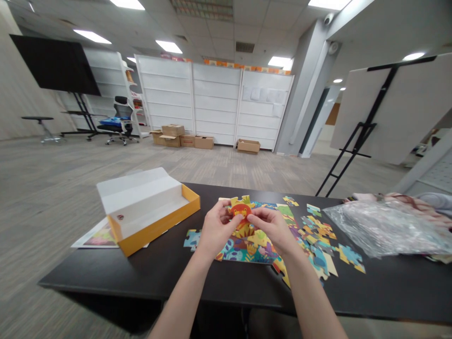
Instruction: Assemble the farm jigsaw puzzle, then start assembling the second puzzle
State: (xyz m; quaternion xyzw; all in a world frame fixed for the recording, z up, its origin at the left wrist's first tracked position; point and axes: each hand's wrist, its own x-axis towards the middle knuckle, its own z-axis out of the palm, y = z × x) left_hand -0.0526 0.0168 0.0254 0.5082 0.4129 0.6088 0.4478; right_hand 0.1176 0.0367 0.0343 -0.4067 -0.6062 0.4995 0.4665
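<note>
Both my left hand point(217, 229) and my right hand point(271, 230) grip a jigsaw piece printed with an orange lion face point(241, 212), holding it between their fingertips just above the puzzle. Below my hands lies a partly joined colourful jigsaw puzzle point(247, 250), its middle partly hidden by them. Several loose jigsaw pieces point(316, 230) are scattered to the right of my right hand. One blue loose piece point(192, 239) lies beside my left hand.
The puzzle lies on a black table point(353, 287). An open yellow and white box point(151, 212) stands to the left on a picture sheet point(100, 235). A crumpled clear plastic bag point(384, 230) lies at the right. Beyond the table are carpet, cardboard boxes and an easel.
</note>
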